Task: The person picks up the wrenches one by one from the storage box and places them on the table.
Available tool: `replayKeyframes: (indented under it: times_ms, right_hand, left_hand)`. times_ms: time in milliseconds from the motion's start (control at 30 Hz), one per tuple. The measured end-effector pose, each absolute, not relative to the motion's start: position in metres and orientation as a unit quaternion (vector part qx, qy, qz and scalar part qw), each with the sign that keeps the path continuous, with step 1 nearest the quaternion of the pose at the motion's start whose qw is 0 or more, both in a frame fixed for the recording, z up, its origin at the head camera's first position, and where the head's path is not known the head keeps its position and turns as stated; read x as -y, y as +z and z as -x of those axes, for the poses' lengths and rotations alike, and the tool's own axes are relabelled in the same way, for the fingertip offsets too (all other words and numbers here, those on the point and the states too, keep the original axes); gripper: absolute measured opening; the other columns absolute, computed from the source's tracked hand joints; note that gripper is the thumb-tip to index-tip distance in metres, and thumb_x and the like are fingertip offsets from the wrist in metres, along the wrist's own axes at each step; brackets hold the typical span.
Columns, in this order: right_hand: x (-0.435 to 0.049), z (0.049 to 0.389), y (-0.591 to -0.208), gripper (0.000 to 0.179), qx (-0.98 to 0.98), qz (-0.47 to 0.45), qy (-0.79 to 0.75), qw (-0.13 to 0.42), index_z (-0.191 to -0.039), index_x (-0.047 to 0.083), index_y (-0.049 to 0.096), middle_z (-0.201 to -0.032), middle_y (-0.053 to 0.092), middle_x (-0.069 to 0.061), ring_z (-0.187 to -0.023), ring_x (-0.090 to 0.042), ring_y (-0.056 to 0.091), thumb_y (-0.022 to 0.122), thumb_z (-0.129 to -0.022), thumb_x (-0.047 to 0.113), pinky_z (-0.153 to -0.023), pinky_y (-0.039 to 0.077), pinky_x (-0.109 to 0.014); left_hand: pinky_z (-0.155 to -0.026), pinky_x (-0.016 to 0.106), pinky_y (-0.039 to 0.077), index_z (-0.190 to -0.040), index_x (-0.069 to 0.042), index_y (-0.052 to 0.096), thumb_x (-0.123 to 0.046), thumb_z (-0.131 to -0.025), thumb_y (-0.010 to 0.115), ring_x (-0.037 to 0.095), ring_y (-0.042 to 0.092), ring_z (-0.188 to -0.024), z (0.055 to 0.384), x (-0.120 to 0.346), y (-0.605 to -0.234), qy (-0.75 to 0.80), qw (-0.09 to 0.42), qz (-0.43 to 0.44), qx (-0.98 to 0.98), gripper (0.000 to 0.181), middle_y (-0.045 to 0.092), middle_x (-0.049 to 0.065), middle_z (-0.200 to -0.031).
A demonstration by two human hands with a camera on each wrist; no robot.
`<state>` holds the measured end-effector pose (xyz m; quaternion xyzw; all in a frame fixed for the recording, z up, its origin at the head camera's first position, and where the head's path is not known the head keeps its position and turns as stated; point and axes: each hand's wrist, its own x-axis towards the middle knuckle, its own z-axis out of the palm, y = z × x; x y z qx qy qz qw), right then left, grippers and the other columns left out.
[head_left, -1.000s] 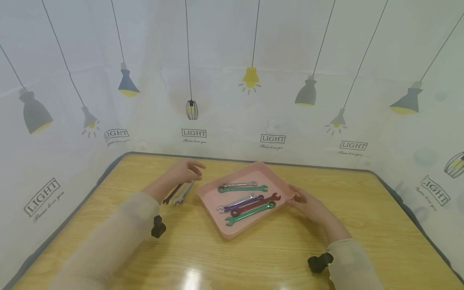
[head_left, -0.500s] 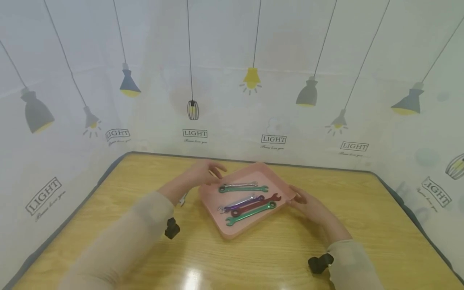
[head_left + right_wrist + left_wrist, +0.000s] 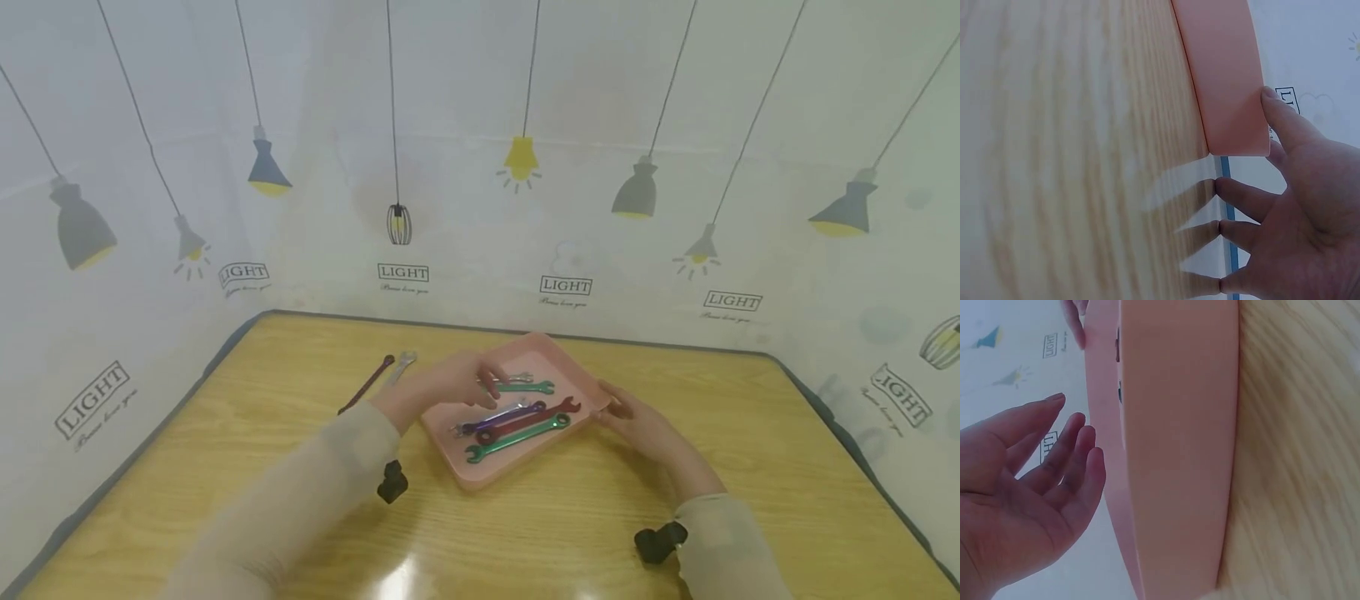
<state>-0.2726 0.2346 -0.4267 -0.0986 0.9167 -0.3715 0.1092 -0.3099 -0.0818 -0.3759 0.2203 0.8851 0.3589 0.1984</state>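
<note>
A pink tray (image 3: 480, 482) with several coloured and silver wrenches lies at an angle on the table. In the head view my left hand (image 3: 457, 383) is over its left part, fingers relaxed and slightly bent, holding nothing; it partly hides a green wrench (image 3: 536, 387). Lower in the tray lie a purple wrench (image 3: 538, 407), a red wrench (image 3: 517, 427) and another green wrench (image 3: 517, 442). My right hand (image 3: 637, 427) holds the tray's right corner between thumb and index finger. In the right wrist view its other fingers (image 3: 1244, 199) spread down to the table.
Left of the tray, a dark red wrench (image 3: 367, 383) and a silver wrench (image 3: 405, 360) lie on the wooden table (image 3: 300, 358), the silver one partly behind my left forearm. A wall sheet (image 3: 465, 208) printed with lamps encloses the table's back and sides.
My left hand has moved right, from above the two loose wrenches to over the tray, uncovering their upper ends. The right hand and tray have stayed in place.
</note>
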Motion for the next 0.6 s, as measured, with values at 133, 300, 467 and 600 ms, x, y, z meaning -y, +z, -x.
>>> replayKeyframes:
  times_ms: [133, 300, 467, 600]
  right_hand:
    - [-0.236, 0.273, -0.427, 0.07, -0.916, 0.096, -0.374, 0.108, -0.155, 0.014, 0.023, -0.151, 0.031, -0.027, -0.138, -0.047, 0.027, 0.052, -0.099, 0.044, -0.108, 0.017, -0.067]
    - [-0.235, 0.274, -0.427, 0.07, -0.915, 0.094, -0.376, 0.109, -0.155, 0.014, 0.022, -0.151, 0.031, -0.027, -0.138, -0.047, 0.027, 0.052, -0.099, 0.044, -0.108, 0.017, -0.067]
    - [-0.236, 0.274, -0.429, 0.07, -0.913, 0.091, -0.382, 0.111, -0.156, 0.015, 0.022, -0.152, 0.03, -0.026, -0.139, -0.046, 0.026, 0.052, -0.099, 0.044, -0.109, 0.016, -0.066]
    - [-0.237, 0.274, -0.43, 0.07, -0.911, 0.089, -0.387, 0.111, -0.156, 0.015, 0.022, -0.152, 0.03, -0.026, -0.139, -0.046, 0.026, 0.051, -0.1, 0.043, -0.109, 0.016, -0.066]
  left_hand:
    - [-0.079, 0.029, 0.054, -0.116, -0.016, 0.067, -0.004, -0.084, 0.073, 0.016, 0.064, -0.091, 0.313, 0.073, -0.383, 0.375, 0.212, -0.229, -0.873, 0.035, 0.067, 0.0, -0.099]
    - [-0.08, 0.028, 0.053, -0.112, -0.022, 0.071, -0.006, -0.082, 0.075, 0.011, 0.064, -0.09, 0.317, 0.065, -0.396, 0.363, 0.21, -0.242, -0.875, 0.034, 0.069, -0.004, -0.098]
    - [-0.077, 0.026, 0.054, -0.117, -0.018, 0.07, -0.005, -0.081, 0.076, 0.01, 0.065, -0.086, 0.315, 0.054, -0.408, 0.359, 0.222, -0.236, -0.875, 0.039, 0.069, -0.005, -0.096]
    - [-0.072, 0.024, 0.054, -0.119, -0.018, 0.068, -0.005, -0.078, 0.078, 0.01, 0.064, -0.082, 0.312, 0.045, -0.412, 0.328, 0.212, -0.234, -0.89, 0.044, 0.067, -0.005, -0.095]
